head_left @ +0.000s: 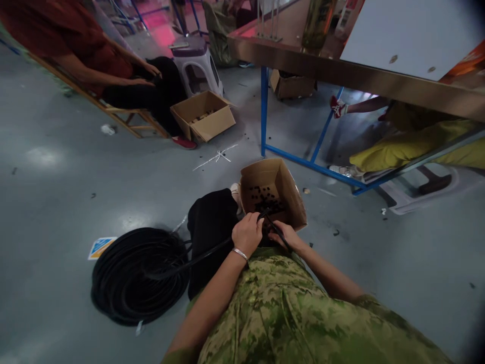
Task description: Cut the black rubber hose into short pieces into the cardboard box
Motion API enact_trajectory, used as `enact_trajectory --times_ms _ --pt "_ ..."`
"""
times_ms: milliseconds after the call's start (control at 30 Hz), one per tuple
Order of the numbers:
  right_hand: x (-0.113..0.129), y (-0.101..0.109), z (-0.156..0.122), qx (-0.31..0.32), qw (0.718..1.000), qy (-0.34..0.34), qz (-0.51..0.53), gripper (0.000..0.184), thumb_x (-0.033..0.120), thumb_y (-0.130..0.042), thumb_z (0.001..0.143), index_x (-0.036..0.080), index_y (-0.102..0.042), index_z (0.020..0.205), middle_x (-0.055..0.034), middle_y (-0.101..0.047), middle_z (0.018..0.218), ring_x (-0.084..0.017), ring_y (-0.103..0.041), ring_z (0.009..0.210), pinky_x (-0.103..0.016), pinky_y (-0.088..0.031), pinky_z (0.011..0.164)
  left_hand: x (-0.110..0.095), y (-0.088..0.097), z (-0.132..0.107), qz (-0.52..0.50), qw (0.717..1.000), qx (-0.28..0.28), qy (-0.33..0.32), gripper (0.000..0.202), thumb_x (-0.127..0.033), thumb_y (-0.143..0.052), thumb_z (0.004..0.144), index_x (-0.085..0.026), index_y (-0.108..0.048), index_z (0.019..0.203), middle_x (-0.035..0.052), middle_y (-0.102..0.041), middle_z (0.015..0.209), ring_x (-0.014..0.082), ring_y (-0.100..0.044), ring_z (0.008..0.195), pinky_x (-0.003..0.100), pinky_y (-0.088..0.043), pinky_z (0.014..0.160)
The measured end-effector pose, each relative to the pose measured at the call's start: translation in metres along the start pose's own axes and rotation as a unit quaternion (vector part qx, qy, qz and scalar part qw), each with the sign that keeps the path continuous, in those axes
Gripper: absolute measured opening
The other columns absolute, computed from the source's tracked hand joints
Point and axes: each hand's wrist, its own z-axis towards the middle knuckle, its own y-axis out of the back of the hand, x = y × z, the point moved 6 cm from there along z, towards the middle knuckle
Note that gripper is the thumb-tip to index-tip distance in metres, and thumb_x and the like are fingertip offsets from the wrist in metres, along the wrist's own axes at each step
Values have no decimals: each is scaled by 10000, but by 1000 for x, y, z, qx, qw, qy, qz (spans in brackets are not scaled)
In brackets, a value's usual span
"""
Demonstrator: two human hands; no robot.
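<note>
My left hand is closed round a black cable or hose, which runs across my dark-clad leg to a large coil on the floor at the left. My right hand is closed on a slim black length that meets the left hand's end. Whether this is a tool or part of the same cable I cannot tell. Both hands are at the near edge of an open cardboard box, with small black pieces lying inside it.
Ahead, a table on blue legs carries a bottle and a white panel. A seated person is at the upper left, by another cardboard box and a plastic stool. Scraps dot the grey floor.
</note>
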Motion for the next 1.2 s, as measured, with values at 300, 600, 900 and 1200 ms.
enact_trajectory --times_ms 300,600,900,1200 --pt "1 2 7 -6 1000 10 -10 257 332 -644 748 189 -648 961 -41 -700 872 -205 -638 777 -286 -483 707 -3 1 0 6 1000 13 -13 353 -363 -343 983 -205 -622 1132 72 -679 1027 183 -636 863 278 -427 686" --pt "-3 3 9 4 1000 -3 -11 320 354 -699 713 223 -643 1000 -23 -693 873 -207 -635 791 -277 -473 696 -4 -2 -1 19 999 34 -27 374 -367 -320 987 -206 -624 1133 84 -673 1005 189 -634 850 288 -435 692" --pt "4 8 8 24 999 20 -14 272 369 -645 747 192 -633 953 -22 -673 859 -186 -599 774 -256 -452 682 -6 0 -1 14 998 38 -53 351 -349 -320 991 -209 -622 1100 77 -667 984 181 -628 858 283 -426 696" --pt "-2 12 1 -3 998 17 -58 213 386 -593 752 187 -626 685 14 -582 580 -136 -485 553 -218 -340 530 -4 -3 2 23 996 66 -59 311 -332 -334 986 -210 -619 1018 68 -658 941 175 -622 841 278 -420 664"
